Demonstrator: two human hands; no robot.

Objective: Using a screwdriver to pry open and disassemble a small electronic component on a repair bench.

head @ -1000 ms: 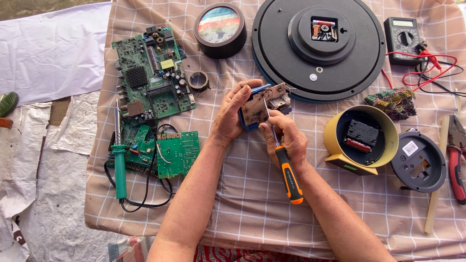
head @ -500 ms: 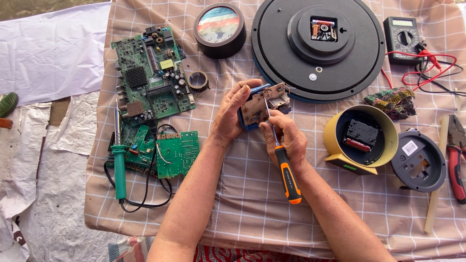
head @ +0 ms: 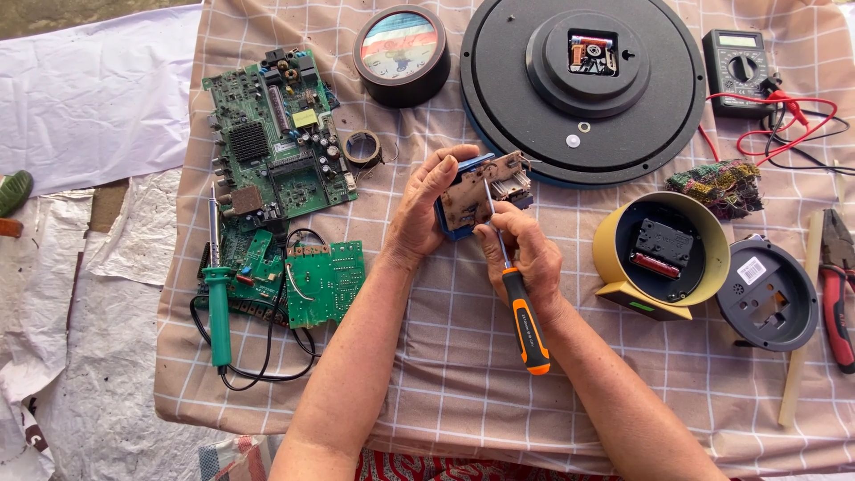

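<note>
My left hand (head: 426, 209) grips a small blue-cased device with a brown circuit board (head: 478, 191) on top, holding it just above the checked cloth (head: 463, 374). My right hand (head: 525, 254) is closed around a screwdriver with an orange and black handle (head: 525, 325). Its metal tip rests on the brown board, and the handle points back toward me.
To the left lie a large green circuit board (head: 272, 134), smaller green boards (head: 312, 281) and a green soldering iron (head: 216, 303). Behind are a small round clock (head: 401, 53), a big black clock back (head: 583, 80) and a multimeter (head: 737, 58). A yellow clock (head: 659, 254), grey cover (head: 768, 294) and red pliers (head: 837, 285) sit right.
The screwdriver handle has shifted slightly in my right hand; both hands stay on the small board in the same place.
</note>
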